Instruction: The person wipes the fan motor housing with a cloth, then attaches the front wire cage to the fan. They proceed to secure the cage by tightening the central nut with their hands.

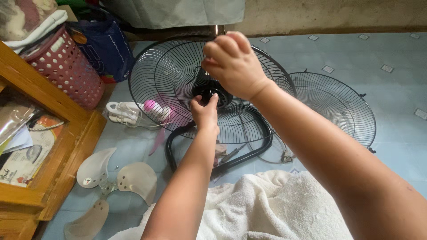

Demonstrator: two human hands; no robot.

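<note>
Fan's apart on the floor. Left hand (205,108) is pinching the black motor hub (209,91) at the middle of the rear grille (164,75). Right hand (232,62) hovers closed just above, can't tell if it holds anything. I'd steady the hub and turn slowly. Front grille (338,106) lies right, blade (111,182) near left.

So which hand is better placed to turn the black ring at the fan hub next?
Probably the left hand: its fingers already pinch the black hub ring at the middle of the rear grille. The right hand hovers closed above it, its grip hidden.
</note>
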